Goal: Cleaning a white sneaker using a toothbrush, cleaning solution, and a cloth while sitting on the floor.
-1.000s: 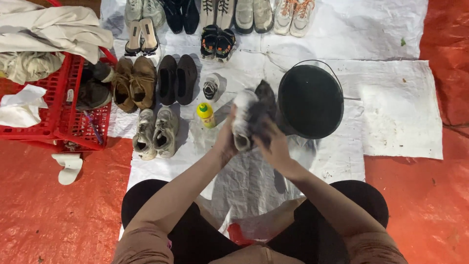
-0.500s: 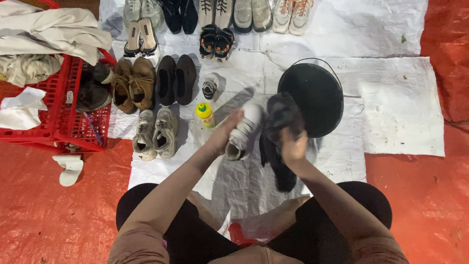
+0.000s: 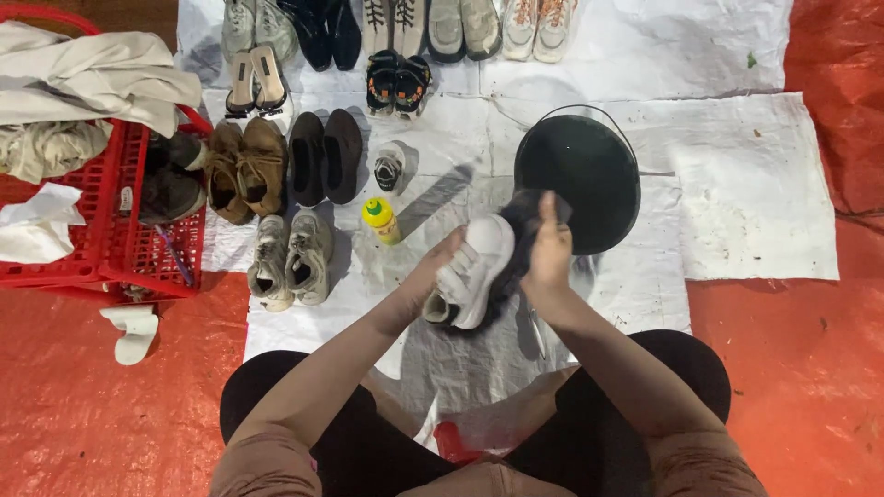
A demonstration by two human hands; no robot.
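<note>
White shoe diagonal, toe up-right, between both hands.

White shoe, dark cloth, red crate

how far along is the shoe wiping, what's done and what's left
Done, apparently: pairs stand in neat rows on the white sheet, such as the grey sneakers. In hand: the left hand holds a white sneaker while the right hand presses a dark cloth against it. Possibly left: dark shoes by the red basket; their cleanliness is unclear.
</note>
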